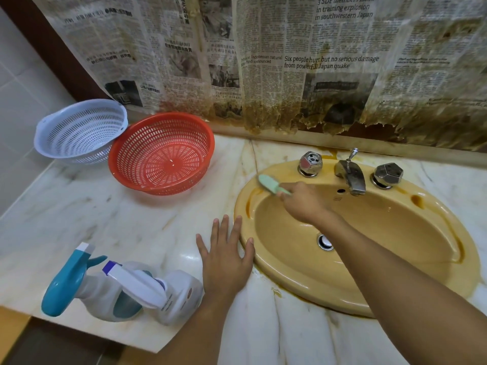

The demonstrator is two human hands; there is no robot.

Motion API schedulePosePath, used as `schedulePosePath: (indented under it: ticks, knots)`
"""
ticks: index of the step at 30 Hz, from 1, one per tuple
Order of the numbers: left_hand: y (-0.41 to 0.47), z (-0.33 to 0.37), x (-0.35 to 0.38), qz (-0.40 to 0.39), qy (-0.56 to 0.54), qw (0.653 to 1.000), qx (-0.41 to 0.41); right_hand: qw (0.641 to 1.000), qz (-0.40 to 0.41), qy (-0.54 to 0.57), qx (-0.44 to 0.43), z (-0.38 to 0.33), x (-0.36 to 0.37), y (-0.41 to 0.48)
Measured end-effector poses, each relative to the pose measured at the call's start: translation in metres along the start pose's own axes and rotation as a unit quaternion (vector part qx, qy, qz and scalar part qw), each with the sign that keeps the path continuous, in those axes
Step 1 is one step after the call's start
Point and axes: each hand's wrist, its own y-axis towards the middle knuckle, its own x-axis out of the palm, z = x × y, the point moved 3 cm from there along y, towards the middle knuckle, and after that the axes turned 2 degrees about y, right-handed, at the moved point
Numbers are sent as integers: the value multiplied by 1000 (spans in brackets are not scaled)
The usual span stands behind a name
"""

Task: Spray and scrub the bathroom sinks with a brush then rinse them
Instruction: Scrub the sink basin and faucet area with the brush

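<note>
Counter edge: the marble counter [147, 214] ends at near left, with two spray bottles lying on their sides just beside that lip. These are a teal-headed bottle [66, 283] and a white-headed bottle [158, 291], and they touch each other.
Open room: a bare stretch of marble runs from the bottles up to the baskets.
Left hand: the left hand [224, 264] is flat on the counter with fingers [224, 227] spread, the thumb against the sink [290, 285] rim.
Basin: yellow, wet-looking, with the drain [325, 242] showing at the bottom.
Right hand: the right hand [303, 204] reaches across the bowl, fingers [292, 186] curled round the brush handle.
Brush: the green brush [268, 184] pokes out past the fingers — its head is on the sink's back-left rim.
Taps: the faucet [351, 175] stands between two knobs, well right of the brush.
Baskets: the red basket [147, 143] and the pale basket [79, 127] are tilted and touching — only mesh shows inside.
Wall: stained newspaper [290, 61].
</note>
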Motion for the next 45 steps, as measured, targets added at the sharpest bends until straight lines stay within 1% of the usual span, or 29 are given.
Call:
schedulePosePath:
  ticks: [2, 3, 5, 8, 9, 11, 13, 15, 17, 20, 21, 23, 26, 27, 28, 30, 32, 34, 37, 38, 40, 43, 44, 45]
  knots:
    - [0, 0, 0, -2, 0, 1000, -2, 999, -27, -25, -40, -15, 10, -11]
    - [0, 0, -1, -4, 1, 1000, -5, 998, -22, -33, -46, -16, 10, -11]
    - [0, 0, -1, -3, 6, 1000, -14, 999, 11, -25, -20, -6, 1, -2]
    - [1, 1, -2, 3, 10, 1000, -19, 995, 79, -14, 58, 20, -20, 13]
    - [0, 1, -2, 4, 11, 1000, -19, 994, 90, -5, 68, 26, -24, 15]
    - [1, 1, -1, 2, 15, 1000, -20, 996, 70, 11, 48, 21, -19, 13]
    - [1, 1, -2, 0, 16, 1000, -21, 999, 14, 41, -2, 8, -2, 4]
    - [1, 1, -2, -1, 14, 1000, -23, 998, -35, 49, -30, -3, 10, -3]
    - [1, 1, -3, -2, 10, 1000, -23, 998, -24, 45, -24, -3, 7, 0]
    - [0, 1, -3, -2, 10, 1000, -22, 998, 48, 43, 29, 8, -13, 9]
    - [0, 1, -3, -3, 12, 1000, -22, 997, 61, 39, 38, 10, -16, 9]
    - [1, 1, -2, 0, 14, 1000, -22, 999, 40, 26, 16, 5, -10, 7]
    - [1, 1, -2, 4, 14, 1000, -21, 997, -51, 2, -60, -11, 12, -5]
    - [1, 0, -3, 2, 14, 1000, -21, 995, -64, -8, -70, -13, 14, -6]
    - [0, 0, -3, -1, 14, 1000, -22, 996, -58, -19, -67, -12, 12, -4]
    - [0, 0, -3, -2, 10, 1000, -22, 999, -4, -44, -33, -6, 0, 6]
    - [0, 0, -4, -1, 9, 1000, -22, 999, 35, -35, -1, 4, -9, 12]
    - [1, 0, -4, -4, 8, 1000, -22, 1000, 8, -12, -22, 5, -5, 10]
    - [0, 0, -5, -4, 9, 1000, -23, 990, -77, -32, -116, -3, 11, -5]
    - [0, 0, -5, -4, 8, 1000, -24, 986, -91, -44, -136, -6, 12, -7]
    - [0, 0, -6, -5, 4, 1000, -27, 988, -73, -56, -122, -4, 9, -1]
    - [0, 0, -6, -7, 0, 1000, -28, 997, 3, -62, -49, 4, -2, 7]
    - [0, -1, -6, -3, -5, 1000, -29, 997, 3, -56, -49, 5, -2, 5]
    - [-1, -1, -6, 2, -11, 1000, -29, 997, -15, -49, -64, 4, 1, 0]
